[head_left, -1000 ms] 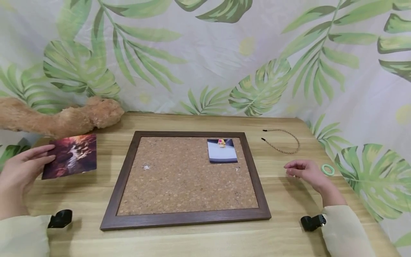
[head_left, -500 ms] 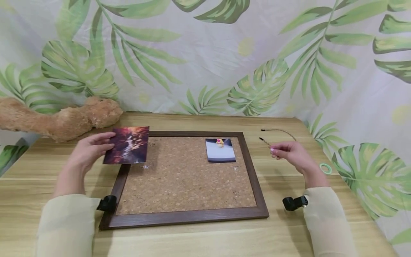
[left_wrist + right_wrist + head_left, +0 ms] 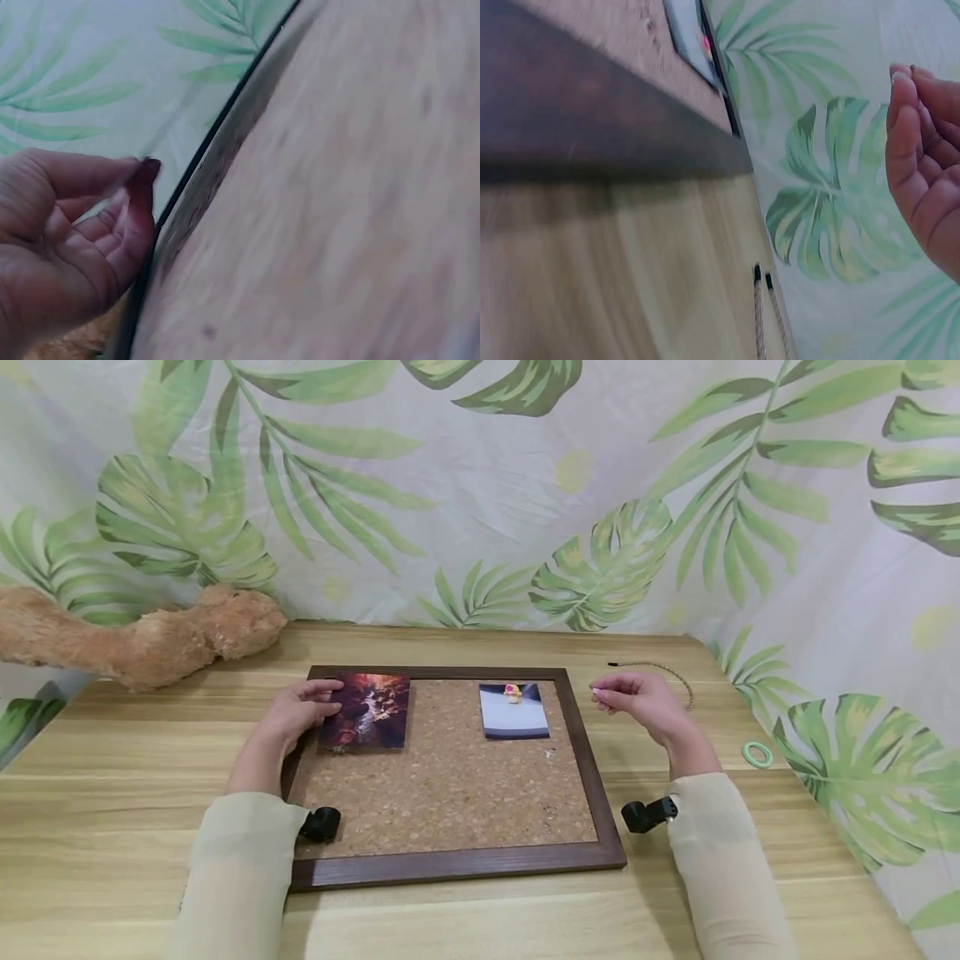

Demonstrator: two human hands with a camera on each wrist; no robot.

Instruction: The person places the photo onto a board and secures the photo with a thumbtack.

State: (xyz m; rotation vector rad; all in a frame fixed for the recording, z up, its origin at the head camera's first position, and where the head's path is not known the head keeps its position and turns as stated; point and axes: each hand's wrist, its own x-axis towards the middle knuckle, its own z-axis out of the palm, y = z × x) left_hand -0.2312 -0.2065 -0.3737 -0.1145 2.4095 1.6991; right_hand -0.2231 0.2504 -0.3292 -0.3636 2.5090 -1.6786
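My left hand (image 3: 296,714) pinches the left edge of a dark red and purple photo print (image 3: 369,712) over the upper left of a framed cork board (image 3: 450,793). In the left wrist view the print (image 3: 195,210) is seen nearly edge-on at thumb and fingers. Off the board's right edge, my right hand (image 3: 637,697) is raised with thumb and fingertips pinched together. A tiny pin-like thing (image 3: 913,68) just shows at those fingertips in the right wrist view; most of it is hidden. A second photo (image 3: 515,714) lies at the board's upper right, with a small yellow and pink figure (image 3: 513,694) at its top.
A braided cord (image 3: 663,670) with dark tips lies behind my right hand. Farther right, by the table edge, is a mint green ring (image 3: 757,755). A furry orange-brown plush (image 3: 172,639) stretches along the back left. Leaf-printed cloth (image 3: 480,485) hangs behind the table.
My left hand has carried the photo print rightward from beside the board to over its upper left corner. My right hand has moved left and away from me, closer to the board's right edge.
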